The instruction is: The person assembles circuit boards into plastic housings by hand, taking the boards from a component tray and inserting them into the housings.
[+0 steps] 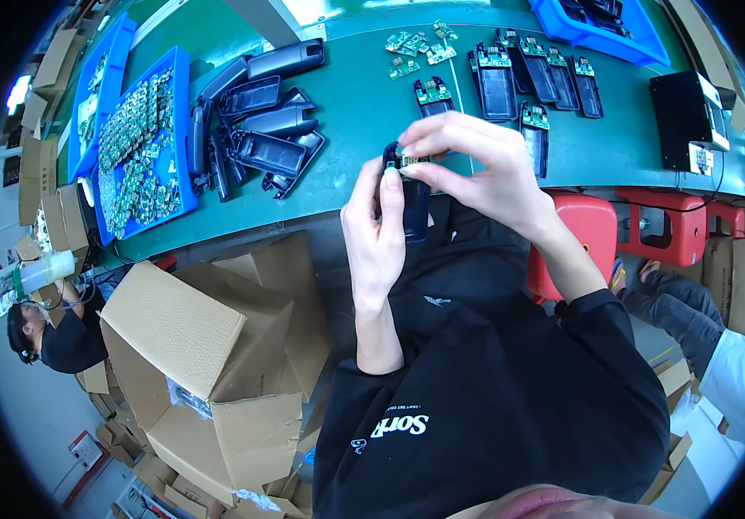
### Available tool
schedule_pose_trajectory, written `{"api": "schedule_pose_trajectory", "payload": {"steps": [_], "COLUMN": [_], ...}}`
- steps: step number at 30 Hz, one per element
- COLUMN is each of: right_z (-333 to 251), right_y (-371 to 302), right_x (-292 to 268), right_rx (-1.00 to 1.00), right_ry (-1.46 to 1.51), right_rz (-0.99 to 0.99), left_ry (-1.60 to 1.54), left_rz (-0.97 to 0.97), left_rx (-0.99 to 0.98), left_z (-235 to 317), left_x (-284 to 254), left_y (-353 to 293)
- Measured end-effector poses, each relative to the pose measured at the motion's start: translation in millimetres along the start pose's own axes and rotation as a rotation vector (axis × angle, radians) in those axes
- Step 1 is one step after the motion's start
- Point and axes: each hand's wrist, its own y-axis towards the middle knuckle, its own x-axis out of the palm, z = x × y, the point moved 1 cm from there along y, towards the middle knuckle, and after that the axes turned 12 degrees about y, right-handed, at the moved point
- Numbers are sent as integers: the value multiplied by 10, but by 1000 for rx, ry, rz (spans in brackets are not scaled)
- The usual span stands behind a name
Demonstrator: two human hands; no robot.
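At the near edge of the smooth green tabletop [351, 112], a narrow, black plastic casing [416, 216] is pointing its long body toward the person's lap. The left hand [377, 233] is gripping its upper end, with the thumb lying along the front. The right hand [489, 164] is bringing thumb and forefinger together over a small green circuit board [411, 162] at that end; whether they are pinching or only pressing, I cannot tell. Farther off, loose black plastic shells [273, 151] are lying in a heap beside a blue plastic bin [184, 130] of boards.

The casing is probably feeling light and stiff, its smooth sides perhaps offering a slightly slippery grip. The board is looking like the fragile part, so its components are calling for little pressure. The long side walls are seemingly offering the safest hold, while fingertips are best staying on the board's edges.
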Motion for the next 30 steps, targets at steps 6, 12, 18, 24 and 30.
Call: {"api": "schedule_pose_trajectory", "payload": {"steps": [6, 12, 18, 24, 30], "right_z": [66, 112, 105, 92, 123], "right_y": [-66, -78, -121, -137, -127], "right_x": [-26, 25, 51, 42, 54], "right_rx": [228, 320, 432, 453, 416], "right_ry": [379, 570, 656, 624, 713], "right_rz": [-72, -63, -16, -12, -22], "left_ry": [-114, -103, -23, 37, -128], "left_rz": [17, 32, 40, 13, -12], "left_rx": [-10, 21, 25, 25, -9], "left_z": [14, -58, -57, -72, -63], "left_x": [45, 41, 43, 13, 57], "left_y": [46, 27, 2, -5, -2]}}
